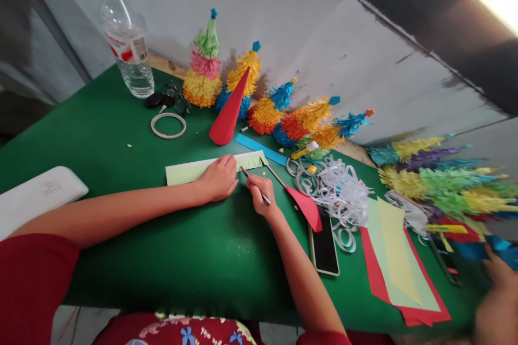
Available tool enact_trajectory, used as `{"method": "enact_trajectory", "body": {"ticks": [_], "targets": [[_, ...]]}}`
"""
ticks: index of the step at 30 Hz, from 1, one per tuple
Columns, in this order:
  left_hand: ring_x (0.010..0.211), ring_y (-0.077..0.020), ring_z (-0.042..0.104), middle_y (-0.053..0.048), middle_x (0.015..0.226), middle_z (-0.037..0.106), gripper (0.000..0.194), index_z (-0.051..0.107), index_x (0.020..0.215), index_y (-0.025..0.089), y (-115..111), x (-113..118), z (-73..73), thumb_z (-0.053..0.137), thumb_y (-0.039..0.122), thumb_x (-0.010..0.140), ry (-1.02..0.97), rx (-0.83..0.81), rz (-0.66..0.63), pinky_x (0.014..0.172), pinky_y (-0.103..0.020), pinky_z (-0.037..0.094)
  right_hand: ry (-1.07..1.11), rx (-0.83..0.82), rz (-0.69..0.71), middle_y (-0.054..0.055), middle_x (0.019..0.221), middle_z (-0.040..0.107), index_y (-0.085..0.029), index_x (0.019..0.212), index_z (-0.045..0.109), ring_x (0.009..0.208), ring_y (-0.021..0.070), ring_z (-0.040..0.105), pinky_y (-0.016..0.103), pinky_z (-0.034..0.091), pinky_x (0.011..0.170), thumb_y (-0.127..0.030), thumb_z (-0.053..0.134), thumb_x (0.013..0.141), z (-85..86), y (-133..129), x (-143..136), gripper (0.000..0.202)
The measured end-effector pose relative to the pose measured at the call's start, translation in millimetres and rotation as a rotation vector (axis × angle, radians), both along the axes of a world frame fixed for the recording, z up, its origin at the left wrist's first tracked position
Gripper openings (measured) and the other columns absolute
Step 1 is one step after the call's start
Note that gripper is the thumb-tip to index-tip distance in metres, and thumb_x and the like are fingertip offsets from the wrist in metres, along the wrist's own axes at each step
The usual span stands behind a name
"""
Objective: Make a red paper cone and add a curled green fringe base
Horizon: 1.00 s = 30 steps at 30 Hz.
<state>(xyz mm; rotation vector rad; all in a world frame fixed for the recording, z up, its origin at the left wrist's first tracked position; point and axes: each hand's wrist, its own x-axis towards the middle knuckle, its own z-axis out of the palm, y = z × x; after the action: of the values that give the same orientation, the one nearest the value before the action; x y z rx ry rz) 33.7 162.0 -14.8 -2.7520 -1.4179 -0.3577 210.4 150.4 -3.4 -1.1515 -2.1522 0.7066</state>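
Observation:
A pale green paper strip (182, 173) lies on the green table, with short cuts or fringes along its right part. My left hand (220, 178) rests on the strip near its middle, fingers together, pressing it. In my right hand (262, 194) is a slim metal tool (265, 199), its tip touching the strip just right of my left hand; what kind of tool it is cannot be made out. Behind the strip a red paper cone (230, 116) stands upright. A blue paper strip (261, 149) lies to the right of the cone.
Fringed paper trees (204, 73) line the wall. A bottle (135, 59), keys and a ring sit at back left, a white device (52, 191) at left. Curled white strips (343, 188), a phone (325, 245) and coloured sheets (400, 259) lie right, near another person's hand (502, 275).

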Motion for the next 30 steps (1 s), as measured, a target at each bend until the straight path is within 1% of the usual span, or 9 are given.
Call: {"method": "enact_trajectory", "body": {"ticks": [5, 9, 11, 14, 16, 18, 21, 24, 30], "targets": [[0.117, -0.0320, 0.048, -0.025, 0.125, 0.056, 0.054, 0.052, 0.125, -0.005, 0.9, -0.1, -1.8, 0.044, 0.035, 0.090, -0.011, 0.008, 0.003, 0.099, -0.040, 0.036, -0.001, -0.014, 0.002, -0.002, 0.055, 0.036, -0.021, 0.061, 0.035, 0.051, 0.0127, 0.036, 0.027, 0.027, 0.054, -0.018, 0.035, 0.078, -1.0, -11.2, 5.5, 0.017], [0.116, -0.0324, 0.048, -0.026, 0.124, 0.056, 0.055, 0.052, 0.123, -0.007, 1.8, -0.2, -1.6, 0.043, 0.035, 0.090, -0.002, 0.021, -0.013, 0.100, -0.040, 0.035, 0.039, -0.027, 0.002, -0.002, 0.055, 0.037, -0.021, 0.060, 0.036, 0.051, 0.0125, 0.036, 0.028, 0.027, 0.054, -0.018, 0.035, 0.079, -4.0, -12.7, 7.1, 0.019], [0.115, -0.0321, 0.048, -0.026, 0.123, 0.056, 0.054, 0.053, 0.122, -0.007, 2.3, -0.5, -1.1, 0.043, 0.036, 0.090, -0.003, 0.016, -0.013, 0.099, -0.039, 0.035, 0.091, -0.039, -0.009, -0.002, 0.054, 0.037, -0.021, 0.059, 0.036, 0.050, 0.0124, 0.035, 0.028, 0.027, 0.053, -0.019, 0.036, 0.078, -7.9, -12.2, 9.3, 0.019], [0.115, -0.0321, 0.048, -0.025, 0.124, 0.055, 0.054, 0.053, 0.121, -0.006, 2.1, -0.8, 0.3, 0.044, 0.037, 0.090, -0.011, 0.018, -0.002, 0.098, -0.039, 0.036, 0.235, -0.095, -0.070, -0.003, 0.052, 0.035, -0.022, 0.057, 0.036, 0.048, 0.0118, 0.033, 0.027, 0.026, 0.050, -0.019, 0.037, 0.077, -15.4, -9.5, 12.5, 0.020], [0.116, -0.0326, 0.047, -0.026, 0.125, 0.054, 0.054, 0.053, 0.122, -0.006, 1.2, -0.8, 1.6, 0.045, 0.037, 0.089, -0.015, 0.026, 0.000, 0.098, -0.039, 0.036, 0.349, -0.142, -0.122, -0.003, 0.051, 0.035, -0.022, 0.056, 0.036, 0.046, 0.0112, 0.031, 0.027, 0.025, 0.048, -0.020, 0.036, 0.076, -19.9, -4.6, 11.9, 0.020], [0.115, -0.0328, 0.048, -0.025, 0.123, 0.055, 0.053, 0.054, 0.121, -0.005, 0.3, -0.7, 2.6, 0.045, 0.036, 0.089, -0.021, 0.026, 0.004, 0.097, -0.039, 0.037, 0.414, -0.167, -0.153, -0.004, 0.050, 0.035, -0.022, 0.056, 0.037, 0.044, 0.0107, 0.030, 0.026, 0.024, 0.046, -0.020, 0.036, 0.075, -23.3, 4.2, 7.7, 0.018], [0.111, -0.0320, 0.050, -0.024, 0.116, 0.059, 0.048, 0.057, 0.116, -0.003, -0.4, -0.1, 1.9, 0.045, 0.036, 0.089, -0.033, 0.020, 0.011, 0.094, -0.040, 0.039, 0.409, -0.161, -0.158, -0.003, 0.050, 0.037, -0.021, 0.056, 0.039, 0.045, 0.0107, 0.031, 0.025, 0.024, 0.046, -0.021, 0.037, 0.074, -25.9, 21.3, -2.1, 0.018], [0.112, -0.0314, 0.052, -0.025, 0.113, 0.061, 0.046, 0.059, 0.113, -0.003, -0.7, 0.8, -1.2, 0.045, 0.033, 0.088, -0.035, 0.042, 0.000, 0.096, -0.040, 0.038, 0.361, -0.127, -0.133, -0.003, 0.050, 0.037, -0.021, 0.055, 0.039, 0.047, 0.0108, 0.032, 0.025, 0.025, 0.047, -0.022, 0.038, 0.075, -25.9, 32.3, -8.9, 0.020], [0.117, -0.0327, 0.051, -0.027, 0.123, 0.058, 0.050, 0.055, 0.119, -0.006, -2.5, 1.9, -5.3, 0.044, 0.032, 0.088, -0.013, 0.082, 0.014, 0.098, -0.041, 0.037, 0.229, -0.047, -0.103, -0.003, 0.051, 0.037, -0.021, 0.053, 0.038, 0.050, 0.0115, 0.035, 0.026, 0.028, 0.051, -0.024, 0.037, 0.075, -20.7, 26.8, -8.5, 0.022]]}}
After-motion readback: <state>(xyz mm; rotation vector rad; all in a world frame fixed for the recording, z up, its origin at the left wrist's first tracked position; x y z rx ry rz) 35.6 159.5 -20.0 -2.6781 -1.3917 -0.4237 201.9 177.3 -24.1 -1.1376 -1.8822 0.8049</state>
